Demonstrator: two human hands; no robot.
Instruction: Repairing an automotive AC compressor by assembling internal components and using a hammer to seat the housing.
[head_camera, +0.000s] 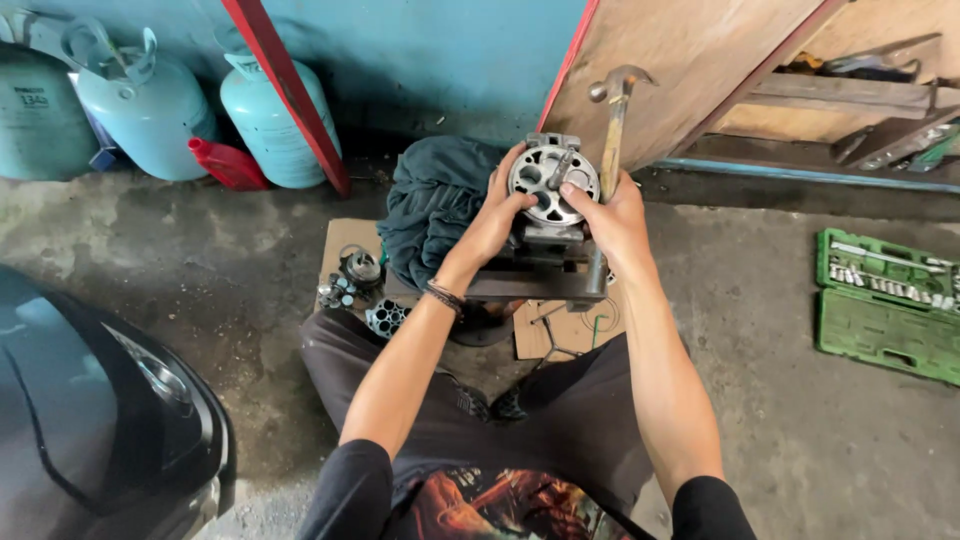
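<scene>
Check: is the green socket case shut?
No, the socket case lies open on the floor, sockets showing in its upper half.

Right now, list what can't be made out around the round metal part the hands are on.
- Head view: left hand and right hand cover the sides of the round metal part.
- Its mount underneath: hidden by both hands.
- Claw hammer handle's lower end: behind the right hand.
- Small parts on cardboard: too small.

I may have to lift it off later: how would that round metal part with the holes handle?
The round metal part looks like thick cast metal, so probably heavy and stiff. Both the left hand and right hand grip it. Being round, it might roll if laid on edge.
</scene>
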